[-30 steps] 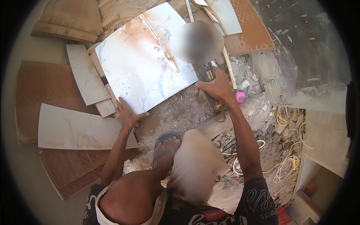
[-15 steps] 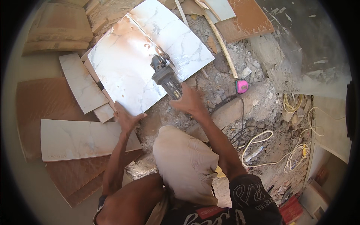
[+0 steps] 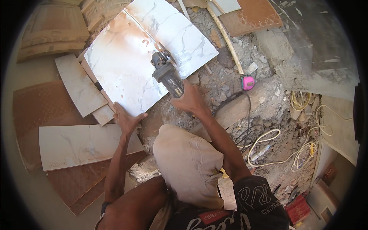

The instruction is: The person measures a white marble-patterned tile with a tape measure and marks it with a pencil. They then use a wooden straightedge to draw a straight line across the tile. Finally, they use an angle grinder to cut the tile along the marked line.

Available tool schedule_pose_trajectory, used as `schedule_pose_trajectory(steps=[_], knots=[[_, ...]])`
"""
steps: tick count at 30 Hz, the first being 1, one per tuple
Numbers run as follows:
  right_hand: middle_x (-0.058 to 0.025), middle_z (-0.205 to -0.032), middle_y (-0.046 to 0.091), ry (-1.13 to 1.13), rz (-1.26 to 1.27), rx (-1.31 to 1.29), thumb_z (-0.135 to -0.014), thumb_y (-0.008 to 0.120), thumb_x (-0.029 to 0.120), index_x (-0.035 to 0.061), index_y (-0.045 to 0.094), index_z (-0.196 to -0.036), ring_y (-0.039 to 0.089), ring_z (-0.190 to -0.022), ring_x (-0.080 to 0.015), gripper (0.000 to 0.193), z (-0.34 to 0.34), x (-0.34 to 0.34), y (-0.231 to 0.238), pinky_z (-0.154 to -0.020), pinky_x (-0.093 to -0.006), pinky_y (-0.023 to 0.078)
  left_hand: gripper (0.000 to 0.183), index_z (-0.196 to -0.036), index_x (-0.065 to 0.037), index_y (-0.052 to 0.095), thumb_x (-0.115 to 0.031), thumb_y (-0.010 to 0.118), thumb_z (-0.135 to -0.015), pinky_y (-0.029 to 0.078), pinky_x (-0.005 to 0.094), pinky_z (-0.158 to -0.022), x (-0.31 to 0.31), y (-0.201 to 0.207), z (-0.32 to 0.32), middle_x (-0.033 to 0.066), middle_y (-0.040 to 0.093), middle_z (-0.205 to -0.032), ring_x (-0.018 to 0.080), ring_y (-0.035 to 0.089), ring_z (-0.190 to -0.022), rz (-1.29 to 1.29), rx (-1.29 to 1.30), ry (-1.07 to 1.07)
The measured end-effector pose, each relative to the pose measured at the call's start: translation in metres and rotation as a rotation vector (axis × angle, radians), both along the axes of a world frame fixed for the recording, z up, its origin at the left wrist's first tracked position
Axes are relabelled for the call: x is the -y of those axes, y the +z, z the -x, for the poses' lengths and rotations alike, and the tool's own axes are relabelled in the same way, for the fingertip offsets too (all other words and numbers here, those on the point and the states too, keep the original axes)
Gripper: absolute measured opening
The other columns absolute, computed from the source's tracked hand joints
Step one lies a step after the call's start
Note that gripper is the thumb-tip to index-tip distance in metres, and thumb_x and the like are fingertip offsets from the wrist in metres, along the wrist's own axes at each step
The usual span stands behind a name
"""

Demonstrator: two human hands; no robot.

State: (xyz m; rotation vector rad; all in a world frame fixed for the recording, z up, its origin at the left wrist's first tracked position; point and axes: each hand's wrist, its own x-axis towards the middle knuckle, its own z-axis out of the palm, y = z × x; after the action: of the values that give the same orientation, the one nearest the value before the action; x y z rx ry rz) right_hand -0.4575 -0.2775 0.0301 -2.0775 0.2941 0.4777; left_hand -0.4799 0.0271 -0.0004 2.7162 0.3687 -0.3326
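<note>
Nearest the person, a bent knee in beige cloth [image 3: 189, 165] rose between the two forearms. The left hand [image 3: 128, 119] lay flat with fingers spread, pressing down on the near edge of a large white marble-patterned tile [image 3: 130, 65]. The right hand [image 3: 190, 100] was closed around the rear of the grey body of an angle grinder [image 3: 167, 74], whose disc end rested on the tile just beyond the hand, near the tile's right edge. A black power cord [image 3: 237, 115] trailed from behind the right hand over the rubble. To the left of the left hand lay a long pale tile strip [image 3: 78, 145] on brown tiles [image 3: 42, 115], and a narrower offcut [image 3: 78, 86] sat just beside the big tile. Right of the right hand, a pink tape measure [image 3: 248, 82] lay on the broken concrete, with a pale pipe [image 3: 226, 38] running away beyond it. Farther right, coils of yellow-white cable [image 3: 283, 149] sprawled across the debris.
</note>
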Motion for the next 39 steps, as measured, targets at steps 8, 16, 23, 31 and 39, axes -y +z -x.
schedule_pose_trajectory(steps=[8,16,23,31,39], knots=[[-0.0292,-0.094,0.069,-0.012,0.061,0.057,-0.065,0.074,0.027,-0.0096,0.06,-0.105,0.069,-0.091,-0.0436,0.056,0.004,-0.001,-0.005,-0.083,-0.046,0.054,0.155,-0.153,0.012,0.004,-0.057,0.095,-0.048,0.025,0.0532,-0.115,0.003,0.004,0.0,0.0354,0.015,-0.158,0.0474,0.028,-0.137,0.033,-0.017,0.01],[-0.0297,-0.093,0.068,-0.02,0.068,0.038,-0.065,0.074,0.026,-0.0091,0.06,-0.101,0.069,-0.09,-0.0431,0.052,0.004,-0.001,-0.005,-0.082,-0.0461,0.054,0.155,-0.153,0.012,0.004,-0.056,0.095,-0.048,0.024,0.055,-0.116,0.0,-0.002,0.001,0.0355,0.014,-0.158,0.049,0.025,-0.14,-0.003,-0.02,0.014],[-0.0304,-0.109,0.066,0.039,0.053,-0.102,-0.066,0.072,0.032,-0.0046,0.055,-0.122,0.065,-0.104,-0.0467,0.068,0.0,0.003,0.0,-0.092,-0.0515,0.052,0.155,-0.154,0.011,0.003,-0.057,0.095,-0.048,0.023,0.056,-0.117,-0.001,-0.006,0.002,0.0355,0.014,-0.158,0.0493,0.024,-0.14,-0.002,-0.008,0.015],[-0.0281,-0.108,0.068,0.048,0.085,-0.109,-0.067,0.072,0.032,-0.0034,0.056,-0.122,0.065,-0.103,-0.0457,0.067,-0.001,0.004,0.001,-0.092,-0.0516,0.053,0.156,-0.154,0.011,0.003,-0.056,0.095,-0.048,0.023,0.0557,-0.117,-0.002,-0.007,0.002,0.0358,0.014,-0.158,0.0491,0.024,-0.14,-0.009,-0.003,0.015],[-0.0274,-0.105,0.068,0.053,0.097,-0.105,-0.068,0.073,0.033,-0.0023,0.058,-0.117,0.066,-0.101,-0.0455,0.062,0.0,0.004,-0.001,-0.089,-0.0521,0.053,0.155,-0.154,0.011,0.003,-0.055,0.095,-0.048,0.023,0.0551,-0.117,-0.001,-0.006,0.002,0.0356,0.013,-0.159,0.0486,0.023,-0.141,-0.003,-0.013,0.022]])
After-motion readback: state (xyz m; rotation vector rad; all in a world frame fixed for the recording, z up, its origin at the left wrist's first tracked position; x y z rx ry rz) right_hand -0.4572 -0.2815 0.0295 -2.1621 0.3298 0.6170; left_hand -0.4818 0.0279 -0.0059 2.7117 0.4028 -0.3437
